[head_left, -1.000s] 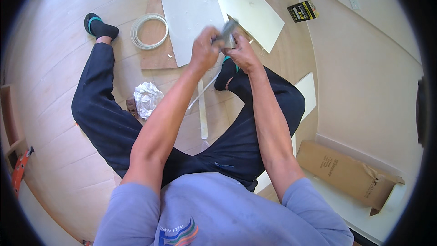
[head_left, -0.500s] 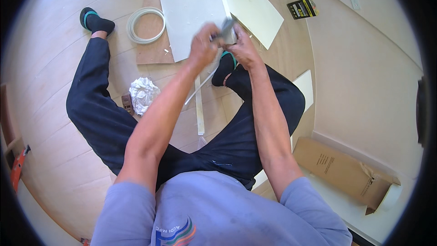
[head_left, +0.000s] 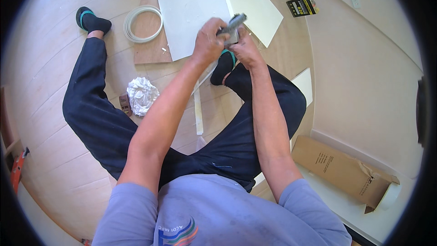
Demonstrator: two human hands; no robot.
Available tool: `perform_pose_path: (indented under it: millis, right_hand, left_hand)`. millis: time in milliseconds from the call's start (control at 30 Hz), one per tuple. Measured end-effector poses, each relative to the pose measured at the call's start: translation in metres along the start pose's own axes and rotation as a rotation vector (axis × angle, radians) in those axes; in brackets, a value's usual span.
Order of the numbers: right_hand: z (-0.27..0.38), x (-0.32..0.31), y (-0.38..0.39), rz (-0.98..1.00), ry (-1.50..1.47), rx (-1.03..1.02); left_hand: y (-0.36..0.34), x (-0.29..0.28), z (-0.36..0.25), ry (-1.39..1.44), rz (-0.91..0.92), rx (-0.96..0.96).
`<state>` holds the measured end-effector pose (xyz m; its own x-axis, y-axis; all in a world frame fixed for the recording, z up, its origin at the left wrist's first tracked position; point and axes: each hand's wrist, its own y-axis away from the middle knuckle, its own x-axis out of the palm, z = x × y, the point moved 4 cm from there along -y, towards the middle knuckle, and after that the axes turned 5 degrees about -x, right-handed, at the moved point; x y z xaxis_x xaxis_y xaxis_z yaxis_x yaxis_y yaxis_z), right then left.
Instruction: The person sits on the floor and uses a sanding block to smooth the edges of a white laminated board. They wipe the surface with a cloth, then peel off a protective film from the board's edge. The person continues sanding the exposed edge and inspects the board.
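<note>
Out in front of me, above my right foot, both hands are close together on a grey metal hand tool [head_left: 235,22] with a rounded end. My left hand [head_left: 209,41] is closed around one side of it. My right hand [head_left: 246,51] grips its lower part from the right, partly hiding it. Slight blur and the fingers keep me from telling the tool's exact kind. Just beyond the hands lie a large white panel [head_left: 191,13] and a cream panel [head_left: 255,7], overlapping at a pale edge. Small white scraps lie on and around them.
A coil of white edging strip [head_left: 128,28] rests on a brown board [head_left: 148,53]. Crumpled white plastic [head_left: 143,96] and a small brown block [head_left: 125,105] lie between my legs, near a narrow white strip [head_left: 198,114]. An open cardboard box [head_left: 337,166] stands at right; a black-and-yellow packet [head_left: 301,7] lies far right.
The grey tool has turned in my hands, its rounded end now pointing up and to the right. My left hand has shifted slightly to the right.
</note>
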<state>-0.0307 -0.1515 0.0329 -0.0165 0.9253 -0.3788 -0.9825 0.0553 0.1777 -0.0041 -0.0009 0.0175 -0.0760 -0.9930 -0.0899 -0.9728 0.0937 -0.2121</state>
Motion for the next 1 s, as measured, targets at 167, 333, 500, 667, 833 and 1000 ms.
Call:
perform_pose_path:
  millis: [167,333,500,667,833,1000]
  right_hand:
    - [0.006,-0.001,0.005,0.036,-0.137,0.006]
    - [0.010,0.006,0.002,0.070,-0.061,-0.050]
    - [0.018,0.007,0.004,0.055,-0.141,-0.035]
    - [0.013,0.007,0.004,0.071,-0.046,-0.009]
    - [0.032,0.015,-0.009,0.074,0.052,-0.036]
    - [0.040,0.018,-0.026,0.055,0.420,-0.033]
  left_hand:
    - [0.008,0.007,0.007,-0.031,-0.047,0.058]
    - [-0.074,-0.010,0.016,-0.020,-0.233,-0.018]
    - [-0.030,-0.005,0.004,0.005,-0.109,-0.003]
    - [-0.007,-0.012,0.006,0.048,-0.002,-0.019]
    - [-0.114,-0.043,-0.006,0.038,-0.242,-0.032]
    - [-0.085,-0.023,0.007,-0.119,-0.151,0.069]
